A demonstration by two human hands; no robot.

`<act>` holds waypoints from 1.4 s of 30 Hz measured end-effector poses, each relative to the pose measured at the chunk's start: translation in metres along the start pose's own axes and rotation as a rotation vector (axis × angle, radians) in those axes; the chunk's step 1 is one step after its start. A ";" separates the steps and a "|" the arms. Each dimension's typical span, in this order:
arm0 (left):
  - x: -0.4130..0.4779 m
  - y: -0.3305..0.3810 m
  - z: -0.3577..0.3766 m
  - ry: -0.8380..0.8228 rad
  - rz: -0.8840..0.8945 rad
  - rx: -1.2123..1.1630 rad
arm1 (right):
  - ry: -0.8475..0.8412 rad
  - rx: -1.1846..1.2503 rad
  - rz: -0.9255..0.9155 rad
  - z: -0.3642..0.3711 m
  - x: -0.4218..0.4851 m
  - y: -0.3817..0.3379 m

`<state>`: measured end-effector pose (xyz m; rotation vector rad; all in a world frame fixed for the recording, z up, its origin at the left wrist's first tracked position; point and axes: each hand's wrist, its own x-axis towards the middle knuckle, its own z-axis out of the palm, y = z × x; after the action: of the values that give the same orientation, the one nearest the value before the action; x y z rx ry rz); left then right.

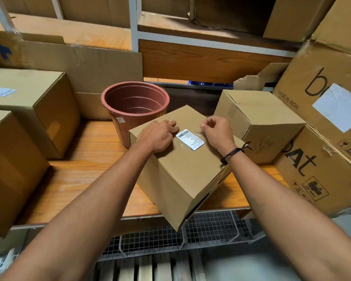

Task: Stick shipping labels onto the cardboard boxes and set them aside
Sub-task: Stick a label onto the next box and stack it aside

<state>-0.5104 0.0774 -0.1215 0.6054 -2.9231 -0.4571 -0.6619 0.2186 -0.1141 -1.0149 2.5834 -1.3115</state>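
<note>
Step in hand looks like label application on the middle box (pixel 182 165): the shipping label (pixel 189 139) lies flat on the box top, roughly centred, angled along the top face. The box sits skewed on the wooden counter (pixel 85 171), its near corner overhanging the front edge.

Left hand (pixel 157 136) lies palm-down on the box top, fingers (pixel 170 126) held together and flat, tips just beside the label's upper-left corner; touching the label or not, can't tell. Reads as holding the box steady.

Right hand (pixel 216 130) hovers at the label's right side, thumb and forefinger pinched together near the far right corner; whether they hold a backing strip, the label edge, or nothing is too small to tell.

Next move, my guess: press and smooth the label down across its full face, then grip both sides of the box and shift it off to the side. A labelled box (pixel 28 102) sits far left; an unlabelled box (pixel 259 120) stands just right of the working one, likely next in line. Watch that overhang when lifting
</note>
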 end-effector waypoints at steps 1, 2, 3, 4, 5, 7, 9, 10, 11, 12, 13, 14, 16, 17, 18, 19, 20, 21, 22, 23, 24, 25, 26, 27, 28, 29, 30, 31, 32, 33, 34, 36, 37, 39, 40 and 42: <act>0.000 0.000 0.000 0.003 0.001 0.002 | 0.009 0.040 -0.016 -0.002 -0.002 -0.001; 0.000 0.000 0.000 0.007 0.003 0.002 | 0.023 0.088 -0.023 -0.005 -0.005 -0.002; 0.001 0.000 0.000 0.008 0.007 0.004 | 0.034 0.131 -0.024 -0.007 -0.007 -0.004; 0.001 0.001 -0.001 0.009 0.012 0.006 | 0.038 0.161 -0.025 -0.009 -0.008 -0.005; 0.001 0.001 0.000 0.008 0.014 0.007 | 0.032 0.179 -0.031 -0.010 -0.009 -0.005; 0.002 -0.001 0.001 0.006 0.001 -0.011 | 0.010 0.203 -0.034 -0.012 -0.011 -0.003; 0.002 -0.003 0.002 0.005 -0.011 -0.046 | -0.001 0.248 -0.010 -0.013 -0.012 -0.001; 0.001 -0.004 0.001 0.008 -0.011 -0.062 | -0.008 0.281 0.006 -0.015 -0.012 -0.001; 0.000 -0.003 0.000 0.011 -0.009 -0.078 | -0.023 0.311 0.021 -0.017 -0.012 -0.001; -0.002 -0.002 -0.001 0.014 -0.004 -0.104 | -0.043 0.331 0.036 -0.019 -0.012 -0.001; -0.002 -0.001 -0.002 0.013 -0.006 -0.148 | -0.066 0.340 0.047 -0.021 -0.012 -0.002; -0.002 -0.002 -0.003 0.008 -0.015 -0.219 | -0.090 0.345 0.059 -0.022 -0.012 -0.003; -0.004 -0.003 -0.006 -0.008 -0.043 -0.429 | -0.137 0.356 0.091 -0.025 -0.010 -0.004; -0.006 -0.004 -0.008 -0.010 -0.057 -0.532 | -0.158 0.364 0.110 -0.026 -0.009 -0.005; -0.008 -0.003 -0.011 -0.012 -0.066 -0.603 | -0.176 0.373 0.127 -0.028 -0.008 -0.006; -0.009 -0.003 -0.013 -0.014 -0.068 -0.645 | -0.195 0.383 0.141 -0.029 -0.007 -0.007; -0.010 -0.003 -0.014 -0.018 -0.063 -0.670 | -0.218 0.400 0.155 -0.030 -0.007 -0.008; -0.010 -0.003 -0.015 -0.027 -0.052 -0.687 | -0.245 0.428 0.172 -0.031 -0.007 -0.009; -0.010 -0.003 -0.016 -0.037 -0.039 -0.707 | -0.274 0.458 0.187 -0.031 -0.008 -0.011; -0.010 -0.003 -0.017 -0.048 -0.029 -0.725 | -0.303 0.475 0.201 -0.032 -0.009 -0.013; -0.011 -0.003 -0.018 -0.058 -0.027 -0.737 | -0.329 0.479 0.214 -0.034 -0.008 -0.015; -0.011 -0.003 -0.018 -0.066 -0.030 -0.744 | -0.354 0.473 0.226 -0.035 -0.008 -0.016; -0.011 -0.004 -0.018 -0.071 -0.037 -0.747 | -0.373 0.458 0.237 -0.035 -0.006 -0.017; -0.011 -0.004 -0.018 -0.074 -0.044 -0.746 | -0.385 0.438 0.248 -0.036 -0.004 -0.017; -0.011 -0.004 -0.018 -0.075 -0.048 -0.746 | -0.394 0.419 0.259 -0.035 -0.002 -0.017; -0.011 -0.004 -0.017 -0.075 -0.050 -0.746 | -0.404 0.401 0.267 -0.035 0.000 -0.018; -0.011 -0.004 -0.017 -0.075 -0.048 -0.746 | -0.420 0.387 0.271 -0.035 0.002 -0.018; -0.010 -0.005 -0.016 -0.074 -0.046 -0.748 | -0.439 0.381 0.271 -0.035 0.003 -0.019; -0.010 -0.006 -0.016 -0.077 -0.047 -0.747 | -0.459 0.382 0.271 -0.035 0.005 -0.020; -0.011 -0.007 -0.015 -0.080 -0.050 -0.740 | -0.483 0.382 0.267 -0.036 0.006 -0.021; -0.011 -0.007 -0.015 -0.083 -0.050 -0.733 | -0.515 0.366 0.254 -0.038 0.007 -0.023; -0.011 -0.007 -0.015 -0.084 -0.046 -0.727 | -0.599 0.273 0.194 -0.041 0.007 -0.026; -0.011 -0.007 -0.015 -0.082 -0.042 -0.730 | -0.634 0.219 0.159 -0.042 0.007 -0.028; -0.011 -0.008 -0.015 -0.085 -0.030 -0.733 | -0.661 0.172 0.121 -0.041 0.007 -0.029; -0.011 -0.008 -0.015 -0.090 -0.024 -0.730 | -0.658 0.180 0.122 -0.041 0.007 -0.030; -0.011 -0.009 -0.015 -0.102 -0.014 -0.712 | -0.649 0.218 0.131 -0.042 0.007 -0.030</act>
<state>-0.4947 0.0700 -0.1108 0.4956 -2.5559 -1.4632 -0.6656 0.2311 -0.0642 -0.9993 1.9423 -0.9872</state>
